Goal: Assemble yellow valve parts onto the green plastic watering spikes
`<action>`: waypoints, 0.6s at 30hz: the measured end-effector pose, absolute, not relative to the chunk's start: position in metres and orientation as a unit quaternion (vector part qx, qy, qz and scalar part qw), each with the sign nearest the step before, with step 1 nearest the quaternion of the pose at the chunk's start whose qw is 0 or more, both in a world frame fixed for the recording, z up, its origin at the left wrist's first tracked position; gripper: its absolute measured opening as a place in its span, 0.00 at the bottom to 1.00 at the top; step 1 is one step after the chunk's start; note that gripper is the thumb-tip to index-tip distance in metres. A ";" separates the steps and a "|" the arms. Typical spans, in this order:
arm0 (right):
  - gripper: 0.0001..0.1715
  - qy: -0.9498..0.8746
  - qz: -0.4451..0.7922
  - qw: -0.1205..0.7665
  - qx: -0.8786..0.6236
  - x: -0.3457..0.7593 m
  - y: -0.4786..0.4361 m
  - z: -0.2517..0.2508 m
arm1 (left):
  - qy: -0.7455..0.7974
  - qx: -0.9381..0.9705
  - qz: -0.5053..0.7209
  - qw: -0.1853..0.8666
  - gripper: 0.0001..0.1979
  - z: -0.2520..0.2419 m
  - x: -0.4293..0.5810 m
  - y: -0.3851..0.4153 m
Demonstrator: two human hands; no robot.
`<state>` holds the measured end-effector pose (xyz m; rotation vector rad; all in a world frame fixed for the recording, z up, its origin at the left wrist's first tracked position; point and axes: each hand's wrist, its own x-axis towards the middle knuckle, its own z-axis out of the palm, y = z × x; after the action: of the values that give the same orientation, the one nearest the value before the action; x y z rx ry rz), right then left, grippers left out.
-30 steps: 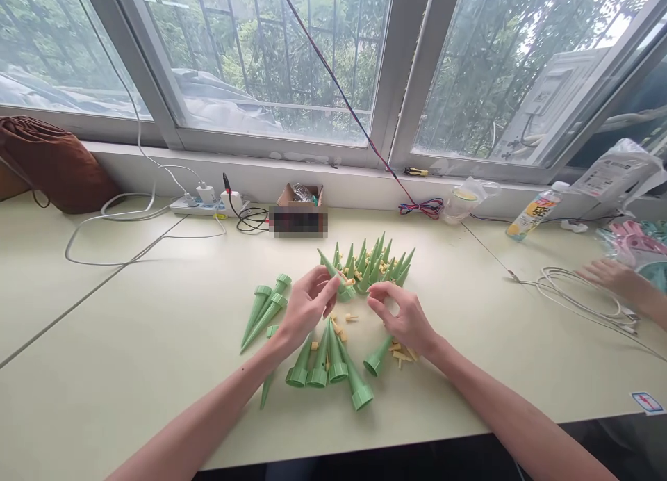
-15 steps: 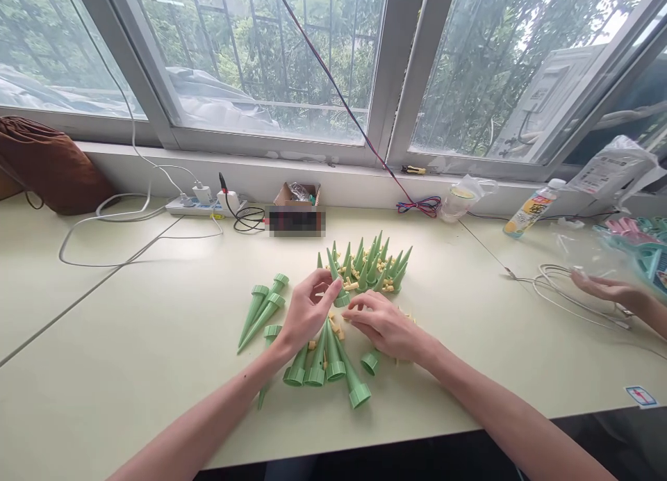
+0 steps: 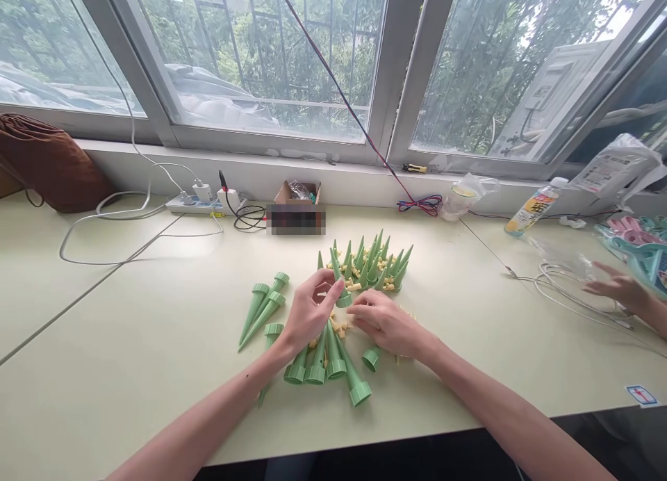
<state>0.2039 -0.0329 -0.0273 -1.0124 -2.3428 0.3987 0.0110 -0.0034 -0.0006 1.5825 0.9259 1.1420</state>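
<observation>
A green plastic plant watering spike [image 3: 344, 300] is pinched in my left hand [image 3: 311, 306], its tip pointing up and its ribbed cap down. Just to the right, my right hand [image 3: 388, 322] has its fingers pressed together close to that cap; whatever they hold is hidden. Between and below my hands lie small yellow valve pieces [image 3: 341, 327] and several green spikes [image 3: 333, 359] fanned out with their caps toward me. A loose green cap [image 3: 370, 359] sits under my right hand. More spikes [image 3: 259, 307] lie left of my left hand.
Behind my hands, several spikes [image 3: 372, 262] stand upright among yellow pieces. A power strip [image 3: 190, 206], an open cardboard box [image 3: 297, 192] and a bottle [image 3: 536, 206] line the back. At right, another person's hand [image 3: 620, 290] is near white cables [image 3: 552, 286].
My right hand has shifted very slightly right; my left hand keeps the spike, now a little more upright. The other person's hand at right has moved and turned.
</observation>
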 end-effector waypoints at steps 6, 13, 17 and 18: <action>0.11 -0.875 0.172 0.266 -0.367 0.200 -0.032 -0.028 | 0.375 0.657 0.463 0.462 0.13 -0.003 0.011 -0.004; 0.08 -0.868 0.181 0.269 -0.375 0.200 -0.031 -0.031 | 0.376 0.658 0.463 0.459 0.12 -0.005 0.012 -0.003; 0.05 -0.864 0.179 0.279 -0.379 0.200 -0.031 -0.033 | 0.376 0.658 0.465 0.458 0.12 -0.006 0.012 -0.003; 0.05 -0.864 0.177 0.281 -0.379 0.200 -0.031 -0.034 | 0.375 0.658 0.464 0.459 0.12 -0.006 0.012 -0.003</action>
<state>0.1997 -0.0306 -0.0337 -1.0158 -2.3157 0.4741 0.0116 -0.0029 -0.0057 1.6215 0.9245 1.1426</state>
